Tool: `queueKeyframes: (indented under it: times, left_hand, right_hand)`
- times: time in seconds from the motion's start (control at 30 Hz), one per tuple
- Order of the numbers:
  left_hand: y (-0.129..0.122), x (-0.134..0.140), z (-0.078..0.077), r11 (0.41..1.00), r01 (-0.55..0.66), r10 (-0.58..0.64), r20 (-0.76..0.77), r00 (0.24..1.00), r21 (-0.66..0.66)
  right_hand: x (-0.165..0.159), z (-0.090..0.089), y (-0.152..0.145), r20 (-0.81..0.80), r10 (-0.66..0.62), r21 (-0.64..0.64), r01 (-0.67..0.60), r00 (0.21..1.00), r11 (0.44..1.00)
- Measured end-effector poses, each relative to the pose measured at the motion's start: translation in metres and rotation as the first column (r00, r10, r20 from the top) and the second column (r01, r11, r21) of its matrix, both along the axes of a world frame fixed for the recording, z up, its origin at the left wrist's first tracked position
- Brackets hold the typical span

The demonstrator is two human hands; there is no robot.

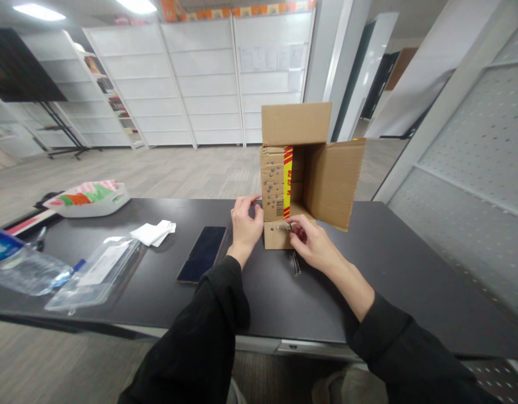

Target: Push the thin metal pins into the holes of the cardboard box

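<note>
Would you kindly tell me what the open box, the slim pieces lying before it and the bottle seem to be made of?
Box: matte brown cardboard, shown by its folded flaps.
Slim pieces: probably metal, dark, with pale glints at their ends; too small to be sure.
Bottle: likely glossy clear plastic, judging by its see-through body and highlights.

Matt cardboard box, glossy phone

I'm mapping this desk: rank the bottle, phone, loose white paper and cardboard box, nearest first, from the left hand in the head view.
1. Cardboard box: immediately right of the left hand.
2. Phone: close on the hand's left.
3. Loose white paper: left, past the phone.
4. Bottle: at the far left.
</note>
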State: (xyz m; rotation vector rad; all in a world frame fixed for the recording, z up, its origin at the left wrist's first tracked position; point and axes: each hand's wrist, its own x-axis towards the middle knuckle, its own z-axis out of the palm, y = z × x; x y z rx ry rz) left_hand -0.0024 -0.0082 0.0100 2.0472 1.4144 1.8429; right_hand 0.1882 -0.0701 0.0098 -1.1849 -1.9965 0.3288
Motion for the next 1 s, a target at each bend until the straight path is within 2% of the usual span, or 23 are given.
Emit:
queueKeyframes:
  times: [0.57,1.0]
  left_hand:
    - [-0.0018,0.0004,0.0021,0.999,0.001,-0.001,0.008,1.0,-0.042]
    - [-0.0009,0.0001,0.001,1.0,0.0,0.0,0.004,1.0,-0.028]
  right_hand:
    - [0.0025,-0.0021,0.0055,-0.217,-0.171,0.078,0.192,0.961,0.978]
    - [0.0031,-0.0042,0.0084,-0.269,-0.184,0.074,0.211,0.945,0.975]
